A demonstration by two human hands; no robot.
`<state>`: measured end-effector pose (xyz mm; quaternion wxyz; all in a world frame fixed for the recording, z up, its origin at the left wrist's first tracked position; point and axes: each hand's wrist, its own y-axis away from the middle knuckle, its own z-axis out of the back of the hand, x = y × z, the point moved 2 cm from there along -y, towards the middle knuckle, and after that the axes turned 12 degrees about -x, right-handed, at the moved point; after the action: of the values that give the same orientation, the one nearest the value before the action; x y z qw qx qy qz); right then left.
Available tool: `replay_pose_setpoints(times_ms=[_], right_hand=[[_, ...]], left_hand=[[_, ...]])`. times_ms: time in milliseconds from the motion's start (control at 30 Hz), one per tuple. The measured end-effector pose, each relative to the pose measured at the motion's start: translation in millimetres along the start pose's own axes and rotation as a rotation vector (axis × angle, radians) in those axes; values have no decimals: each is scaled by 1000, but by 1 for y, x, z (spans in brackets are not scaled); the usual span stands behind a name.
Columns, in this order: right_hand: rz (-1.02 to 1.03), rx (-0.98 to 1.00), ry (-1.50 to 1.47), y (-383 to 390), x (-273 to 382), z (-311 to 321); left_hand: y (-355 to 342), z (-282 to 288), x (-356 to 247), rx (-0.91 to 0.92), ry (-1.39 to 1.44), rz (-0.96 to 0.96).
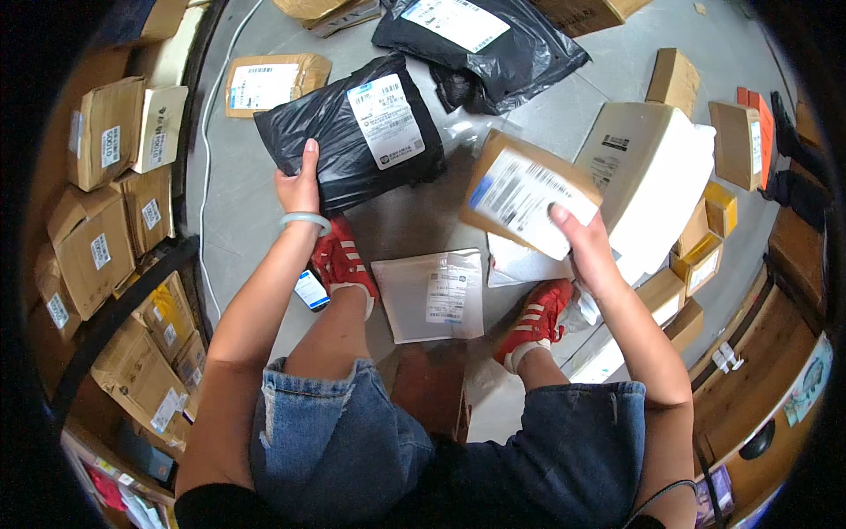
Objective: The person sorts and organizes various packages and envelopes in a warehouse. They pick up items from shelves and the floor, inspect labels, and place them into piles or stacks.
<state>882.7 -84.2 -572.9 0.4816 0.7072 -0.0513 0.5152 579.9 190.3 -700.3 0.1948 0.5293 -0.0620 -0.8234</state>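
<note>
My left hand point(300, 187) grips the lower left edge of a black plastic mailing bag point(339, 145), thumb on top, with a white label facing up. In my right hand point(585, 243) is a small brown cardboard box point(536, 196), held by its right side with the thumb over a white label; it looks slightly blurred. Between my red shoes a flat white parcel point(405, 298) lies on the floor. Beside my left shoe rests a phone point(310, 289) with a lit screen.
Another black mailing bag point(520, 62) lies at the far side, near a labelled brown parcel point(304, 81). A large white parcel point(648, 167) stands on the right. Shelves of cardboard boxes point(92, 251) line the left, and a white cable point(204, 167) runs along the floor.
</note>
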Motion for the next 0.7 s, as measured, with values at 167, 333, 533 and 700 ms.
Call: replay_pose_setpoints(times_ms=[167,333,533,700], right_hand=[[-388,-45,-207,28,4,-4],[-425,0,-494,64,1,-43],[-408,30,-607,104,-6,-78],[-344,70,-595,104,0,-78]], left_hand=[[43,-9,-27,-101,-448,-430],[137,-24,-93,997,152,-345],[177,-43,-137,1127,249,-176],[176,-34,-137,1114,272,-139]])
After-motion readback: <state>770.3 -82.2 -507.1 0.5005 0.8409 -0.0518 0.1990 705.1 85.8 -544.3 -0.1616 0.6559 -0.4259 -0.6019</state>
